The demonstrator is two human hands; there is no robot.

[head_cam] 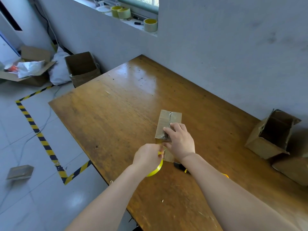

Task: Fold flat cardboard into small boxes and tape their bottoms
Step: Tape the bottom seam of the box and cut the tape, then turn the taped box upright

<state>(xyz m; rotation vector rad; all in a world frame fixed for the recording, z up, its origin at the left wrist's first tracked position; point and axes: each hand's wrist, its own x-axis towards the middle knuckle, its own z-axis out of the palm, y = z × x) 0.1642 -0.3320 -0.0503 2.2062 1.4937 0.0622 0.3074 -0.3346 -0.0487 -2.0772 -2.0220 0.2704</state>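
On a glossy wooden table [126, 104] set against a grey wall, above a tiled floor marked with hazard tape [41, 139], a small cardboard box [166, 121] is pressed down under the flattened fingers of the right hand [180, 142], across its taped seam. A yellow tape roll [155, 171] is gripped by the left hand [147, 158], mostly hidden beneath it. A dark object beside the right wrist cannot be identified.
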